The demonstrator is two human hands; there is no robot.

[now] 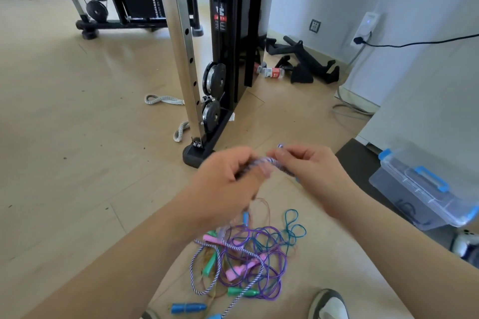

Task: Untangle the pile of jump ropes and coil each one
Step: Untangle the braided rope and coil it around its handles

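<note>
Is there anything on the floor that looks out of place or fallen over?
Yes. A plastic bottle lies on its side by the weight machine, near the wall. The jump ropes form one tangled heap.

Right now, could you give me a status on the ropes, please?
Left hand, right hand grip striped rope. Pile tangled on floor. Purple rope crosses striped rope.

Tangled multicoloured jump ropes, floor-bound.

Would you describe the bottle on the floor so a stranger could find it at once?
Start at the cable machine. Behind its base lies a bottle on its side. Its red-and-white label sets it apart from the black handles beside it.
</note>
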